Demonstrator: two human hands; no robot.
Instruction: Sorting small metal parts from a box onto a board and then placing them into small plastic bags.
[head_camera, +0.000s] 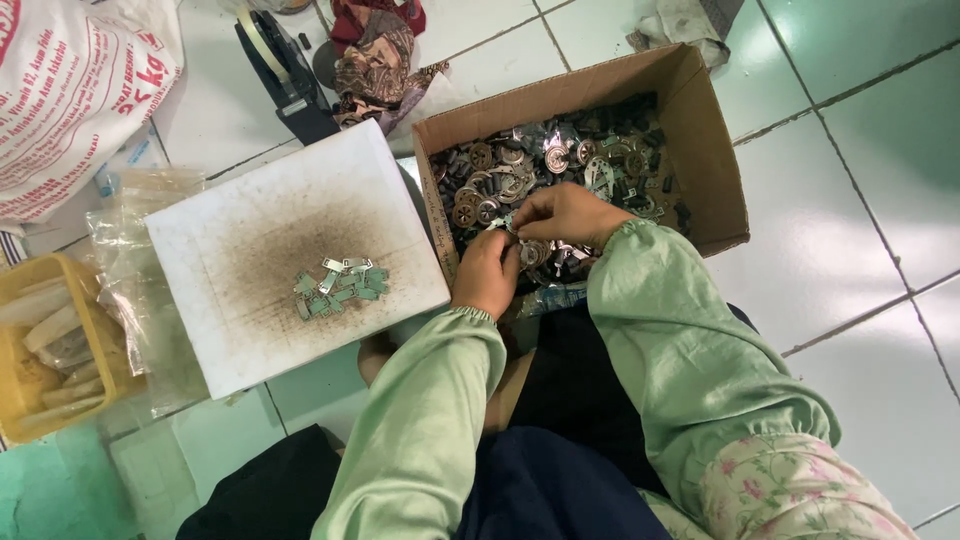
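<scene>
Both hands over cardboard box (700, 130) of metal parts (560, 160); left hand (487, 272), right hand (565, 213) pinching small piece together

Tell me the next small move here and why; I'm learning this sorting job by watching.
Probably carry the small metal piece, pinched between the left hand and right hand over the cardboard box, across to the white board. A little pile of flat metal clips already lies there, while the box holds mixed round and flat parts.

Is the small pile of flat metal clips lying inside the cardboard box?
No, the metal clips lie on the white board, beside the cardboard box.
</scene>
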